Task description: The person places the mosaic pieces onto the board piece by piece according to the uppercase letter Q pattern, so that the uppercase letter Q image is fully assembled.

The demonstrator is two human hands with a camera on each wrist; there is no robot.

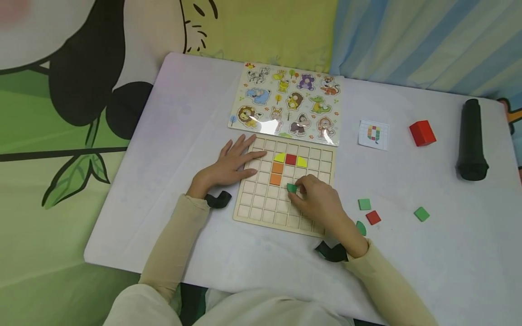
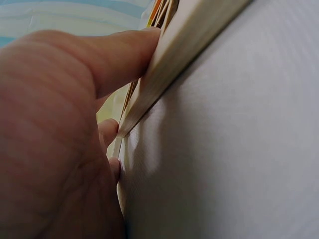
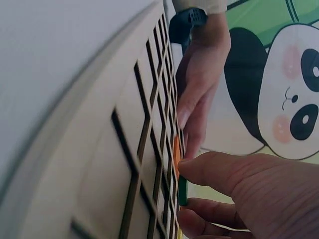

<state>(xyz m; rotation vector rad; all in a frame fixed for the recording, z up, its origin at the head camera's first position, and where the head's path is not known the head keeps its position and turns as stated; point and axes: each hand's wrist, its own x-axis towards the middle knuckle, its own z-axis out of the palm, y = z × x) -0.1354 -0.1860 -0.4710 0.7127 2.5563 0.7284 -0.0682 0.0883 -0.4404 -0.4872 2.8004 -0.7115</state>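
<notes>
A wooden grid board (image 1: 255, 202) lies on the table. My left hand (image 1: 230, 165) rests on its left edge with fingers spread; in the left wrist view the thumb (image 2: 124, 57) touches the board's side. Between thumb and fingers, my right hand (image 1: 322, 199) pinches a green rounded piece (image 1: 291, 188) over the middle of the grid. In the right wrist view that green piece (image 3: 183, 191) shows edge-on, close to the board's surface. Set in the grid are a red square (image 1: 291, 159), two yellow rounded pieces (image 1: 302, 162) and two orange squares (image 1: 275, 179).
Right of the board lie two green squares (image 1: 364, 204), a red square tile (image 1: 373, 218) and a green rounded piece (image 1: 360, 228). Farther back are a pattern card (image 1: 374, 135), a red block (image 1: 422, 133) and a black cylinder (image 1: 471, 140). An animal puzzle (image 1: 285, 104) adjoins the board's far edge.
</notes>
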